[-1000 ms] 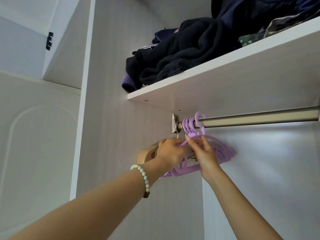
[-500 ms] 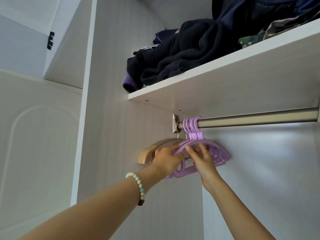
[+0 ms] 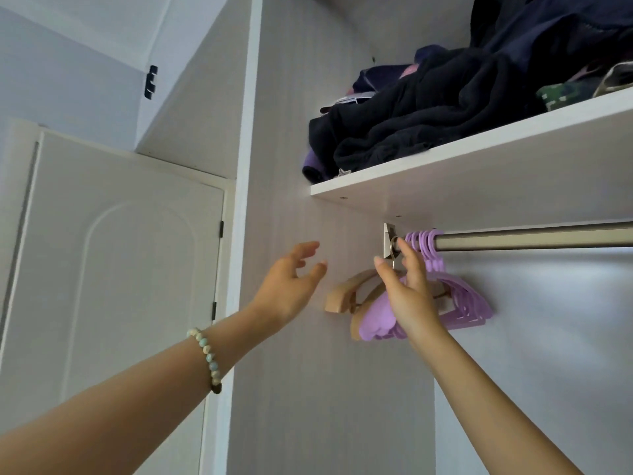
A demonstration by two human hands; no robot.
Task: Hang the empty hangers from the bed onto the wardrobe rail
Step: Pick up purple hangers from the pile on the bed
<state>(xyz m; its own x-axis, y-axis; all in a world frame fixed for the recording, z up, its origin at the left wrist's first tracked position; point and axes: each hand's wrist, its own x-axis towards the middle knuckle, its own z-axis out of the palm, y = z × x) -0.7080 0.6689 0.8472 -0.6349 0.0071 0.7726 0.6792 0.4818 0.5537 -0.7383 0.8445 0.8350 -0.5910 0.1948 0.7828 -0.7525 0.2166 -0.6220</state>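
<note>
While the purple hangers [image 3: 469,303] hang bunched at the left end of the wardrobe rail [image 3: 531,238], hooks over it just beside the wall bracket [image 3: 388,233], a wooden hanger [image 3: 342,296] hangs there too, nearest the side wall. The right hand [image 3: 407,296] is raised in front of the bunch, fingers nearly straight and thumb spread, the wooden hanger's metal hook showing between them; whether it touches anything I cannot tell. The left hand [image 3: 291,286], a bead bracelet [image 3: 207,354] on its wrist, is spread wide in the air left of the hangers, holding nothing.
</note>
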